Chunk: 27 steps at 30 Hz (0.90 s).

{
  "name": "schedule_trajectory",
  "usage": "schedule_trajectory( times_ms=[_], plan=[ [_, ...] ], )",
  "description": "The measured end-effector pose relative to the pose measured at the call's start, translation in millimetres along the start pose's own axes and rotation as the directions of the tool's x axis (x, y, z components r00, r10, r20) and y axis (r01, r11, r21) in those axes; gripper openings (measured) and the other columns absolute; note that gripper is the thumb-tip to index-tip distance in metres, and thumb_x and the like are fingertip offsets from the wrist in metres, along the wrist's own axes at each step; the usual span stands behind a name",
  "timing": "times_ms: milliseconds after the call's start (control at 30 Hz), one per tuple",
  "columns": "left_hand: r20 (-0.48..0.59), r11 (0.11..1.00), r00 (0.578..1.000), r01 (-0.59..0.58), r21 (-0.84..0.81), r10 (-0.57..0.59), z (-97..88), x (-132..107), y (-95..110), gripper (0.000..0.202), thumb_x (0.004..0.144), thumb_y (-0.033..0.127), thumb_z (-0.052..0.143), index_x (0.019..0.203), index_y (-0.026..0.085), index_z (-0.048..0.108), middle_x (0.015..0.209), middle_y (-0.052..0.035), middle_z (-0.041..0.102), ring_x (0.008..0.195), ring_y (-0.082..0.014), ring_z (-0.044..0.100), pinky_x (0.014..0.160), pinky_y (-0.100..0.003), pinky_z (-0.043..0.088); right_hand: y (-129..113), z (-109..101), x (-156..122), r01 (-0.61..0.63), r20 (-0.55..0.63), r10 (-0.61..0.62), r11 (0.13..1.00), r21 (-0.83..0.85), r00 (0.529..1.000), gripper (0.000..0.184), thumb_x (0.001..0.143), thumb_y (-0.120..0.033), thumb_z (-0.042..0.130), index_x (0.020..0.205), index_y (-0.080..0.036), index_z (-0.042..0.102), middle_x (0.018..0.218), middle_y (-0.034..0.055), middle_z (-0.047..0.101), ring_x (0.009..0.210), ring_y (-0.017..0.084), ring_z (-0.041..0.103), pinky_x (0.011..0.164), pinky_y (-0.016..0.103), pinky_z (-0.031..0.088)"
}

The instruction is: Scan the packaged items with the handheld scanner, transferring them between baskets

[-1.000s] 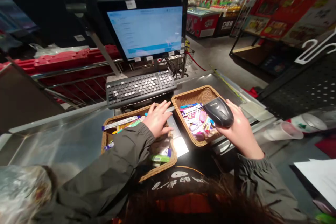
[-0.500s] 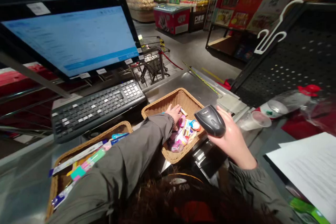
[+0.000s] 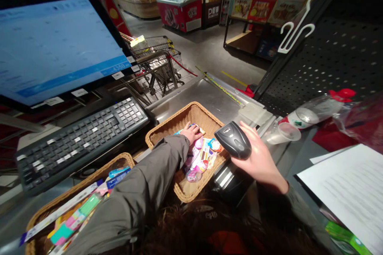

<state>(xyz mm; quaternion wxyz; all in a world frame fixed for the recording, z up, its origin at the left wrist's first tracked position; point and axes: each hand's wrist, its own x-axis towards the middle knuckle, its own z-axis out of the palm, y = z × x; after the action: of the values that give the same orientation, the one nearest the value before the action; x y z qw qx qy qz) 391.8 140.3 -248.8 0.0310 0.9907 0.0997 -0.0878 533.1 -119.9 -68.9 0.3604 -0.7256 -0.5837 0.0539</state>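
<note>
My right hand (image 3: 259,159) is wrapped round a black barcode scanner (image 3: 233,140), its head pointing left over the right rim of a wicker basket (image 3: 196,113). My left hand (image 3: 190,132) reaches into that basket, fingers stretched out and apart over the goods; the fingertips touch small packs near its middle. Beneath and beside that hand lie pink and purple plastic-wrapped packs (image 3: 196,165) and a blue-and-orange item (image 3: 214,145). A second wicker basket (image 3: 38,211) holds colourful long packets (image 3: 76,217); my left sleeve covers part of it.
A monitor (image 3: 60,44) and a black keyboard (image 3: 83,139) stand on the left. The metal counter (image 3: 203,91) extends ahead. On the right are plastic cups (image 3: 283,133), a red-capped bottle (image 3: 326,107), printed sheets (image 3: 344,187) and a black perforated panel (image 3: 344,51) with a white hook.
The view has shifted, so the monitor and baskets appear farther left. My left hand remains among the packs, its fingers slightly shifted. My right hand still holds the scanner.
</note>
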Motion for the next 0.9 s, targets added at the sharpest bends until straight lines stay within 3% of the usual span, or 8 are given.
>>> schedule_trajectory(
  times_ms=[167,300,467,600,667,900],
  plan=[
    [0.016,0.999,0.999,-0.047,-0.010,0.047,6.0,5,-5,0.030,0.095,0.028,0.055,0.120,0.036,0.070,0.144,-0.0074,0.054,0.142,-0.0302,0.037,0.120,-0.062,0.005,-3,2,5,-0.001,0.006,0.001,1.000,0.010,1.000,0.055,0.074,-0.034,0.071,0.126,-0.021,0.055,0.134,0.0172,0.059,0.140,0.042,0.040,0.112,0.069,0.033],
    [0.079,0.996,0.993,-0.089,-0.017,0.090,2.3,6,-11,0.019,0.084,0.032,0.069,0.102,0.031,0.077,0.139,-0.0047,0.058,0.138,-0.0292,0.042,0.121,-0.060,0.005,-5,3,4,0.009,-0.004,-0.009,1.000,0.007,1.000,0.057,0.075,-0.034,0.071,0.127,-0.021,0.053,0.134,0.0175,0.059,0.139,0.043,0.042,0.113,0.071,0.029],
    [0.144,0.986,0.975,-0.167,-0.025,0.169,-0.8,-3,-13,0.055,0.062,0.023,0.082,0.114,0.038,0.070,0.150,-0.0009,0.048,0.138,-0.0292,0.040,0.119,-0.061,0.012,-9,3,3,0.000,-0.001,0.000,1.000,-0.013,1.000,0.054,0.076,-0.034,0.069,0.126,-0.021,0.054,0.135,0.0181,0.059,0.139,0.044,0.042,0.111,0.075,0.027],
    [0.169,0.980,0.965,-0.198,-0.027,0.200,1.0,-15,-8,0.078,0.061,0.026,0.083,0.134,0.030,0.056,0.157,-0.0128,0.038,0.141,-0.0342,0.035,0.114,-0.065,0.020,-14,4,3,0.007,-0.011,-0.007,1.000,-0.013,1.000,0.053,0.077,-0.035,0.069,0.125,-0.020,0.055,0.135,0.0187,0.058,0.139,0.044,0.041,0.112,0.075,0.026],
    [0.184,0.968,0.950,-0.250,-0.034,0.252,2.7,-18,-5,0.083,0.058,0.026,0.085,0.136,0.025,0.054,0.157,-0.0170,0.036,0.141,-0.0366,0.034,0.114,-0.066,0.020,-17,5,3,0.013,-0.004,-0.013,1.000,-0.009,1.000,0.053,0.077,-0.034,0.069,0.126,-0.021,0.054,0.136,0.0180,0.058,0.140,0.043,0.041,0.113,0.074,0.026],
    [0.249,0.927,0.893,-0.368,-0.073,0.374,2.0,-7,6,0.057,0.049,0.023,0.087,0.104,0.022,0.072,0.148,-0.0121,0.050,0.134,-0.0360,0.044,0.115,-0.065,0.018,-19,6,0,0.020,-0.009,-0.020,1.000,-0.021,1.000,0.054,0.075,-0.029,0.070,0.127,-0.022,0.054,0.138,0.0161,0.057,0.140,0.041,0.042,0.115,0.071,0.025]
  ],
)
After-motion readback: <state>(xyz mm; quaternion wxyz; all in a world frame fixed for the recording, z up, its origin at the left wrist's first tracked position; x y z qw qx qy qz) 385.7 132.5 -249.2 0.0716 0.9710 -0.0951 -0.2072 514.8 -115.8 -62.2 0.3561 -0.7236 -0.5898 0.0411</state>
